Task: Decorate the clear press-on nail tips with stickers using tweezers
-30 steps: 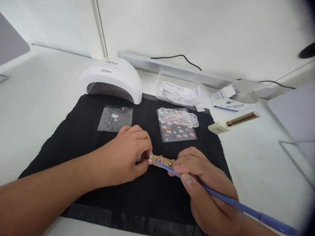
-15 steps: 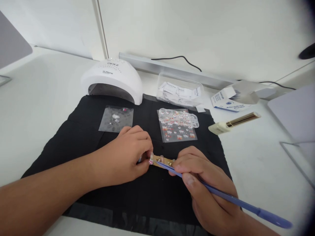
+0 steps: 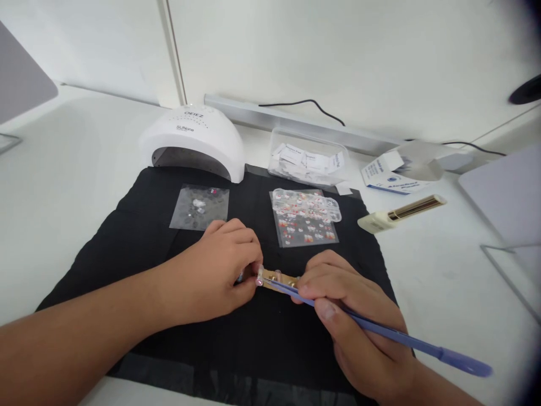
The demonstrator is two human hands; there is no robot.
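Note:
My left hand [image 3: 215, 270] pinches the left end of a small gold strip [image 3: 276, 278] with little nail pieces on it, lying on the black mat [image 3: 139, 237]. My right hand [image 3: 355, 321] holds a thin blue brush [image 3: 393, 337] like a pen. The brush tip rests on the strip near its left end. Both hands rest on the mat, close together.
At the back stand a white nail lamp [image 3: 194, 141] and a clear box of wrapped pads [image 3: 308, 160]. On the mat lie a clear sticker sheet [image 3: 199, 207] and a nail tip pack [image 3: 305, 215]. A gold file [image 3: 401, 212] and a small carton [image 3: 393, 175] lie right.
The brush handle has dropped lower and swung a little left. Both hands stay on the strip, almost unmoved.

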